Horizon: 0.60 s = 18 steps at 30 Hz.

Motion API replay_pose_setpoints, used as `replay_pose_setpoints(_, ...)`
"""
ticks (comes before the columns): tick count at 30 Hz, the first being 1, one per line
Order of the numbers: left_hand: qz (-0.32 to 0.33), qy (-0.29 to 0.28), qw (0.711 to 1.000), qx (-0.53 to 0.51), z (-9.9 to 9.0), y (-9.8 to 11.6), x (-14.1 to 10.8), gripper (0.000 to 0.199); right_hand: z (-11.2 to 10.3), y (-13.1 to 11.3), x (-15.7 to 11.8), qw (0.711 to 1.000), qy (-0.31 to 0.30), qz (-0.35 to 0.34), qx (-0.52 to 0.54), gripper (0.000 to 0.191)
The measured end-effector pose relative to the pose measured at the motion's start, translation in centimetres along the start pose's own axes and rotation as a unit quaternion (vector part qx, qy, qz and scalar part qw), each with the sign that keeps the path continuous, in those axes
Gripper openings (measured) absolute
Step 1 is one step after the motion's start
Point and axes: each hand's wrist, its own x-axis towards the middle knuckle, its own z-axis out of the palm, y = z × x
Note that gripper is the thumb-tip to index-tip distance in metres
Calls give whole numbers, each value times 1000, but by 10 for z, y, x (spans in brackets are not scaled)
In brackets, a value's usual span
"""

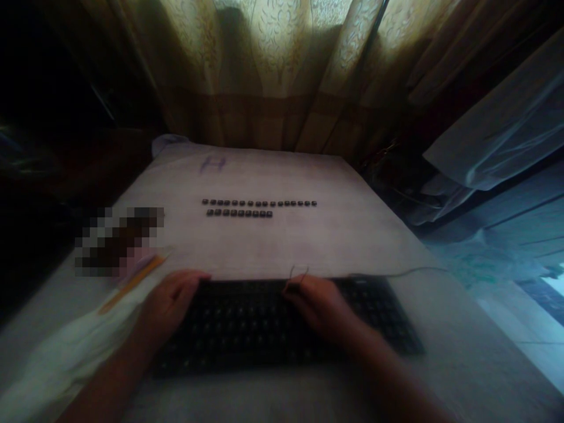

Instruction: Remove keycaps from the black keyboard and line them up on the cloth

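Observation:
A black keyboard (247, 329) lies on the pale cloth of the table, near its front. At its left end, my left hand (171, 299) holds the edge, fingers along the upper left corner. My right hand (315, 302) is over the upper middle of the keyboard, its fingers pinched round a thin wire tool (299, 271) whose two prongs stick up. What lies under those fingertips is hidden. Beyond the keyboard, several small black keycaps sit in two rows, a longer back row (258, 204) and a shorter front row (241, 213).
At the left are a pixelated object (118, 241), an orange stick-like item (132, 283) and a crumpled whitish cloth (66, 352). A thin cable (409, 271) runs right from the keyboard. Patterned curtains (273, 76) hang behind the table (352, 235).

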Motion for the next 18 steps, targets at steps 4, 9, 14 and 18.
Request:
replay_pose_setpoints(4, 7, 4, 1000, 7, 3, -4, -1, 43, 4, 5, -2, 996, 51, 51, 52, 14)
replay_pose_setpoints(9, 4, 1, 1000, 9, 3, -5, -1, 42, 5, 4, -2, 989, 71, 70, 106, 14)
replay_pose_setpoints(14, -4, -5, 1000, 15, 0, 1, 1, 43, -1, 0, -2, 967, 143, 112, 180, 15)
replay_pose_setpoints(18, -9, -12, 1000, 19, -2, 8, 3, 45, -3, 0, -4, 947, 206, 128, 211, 16)
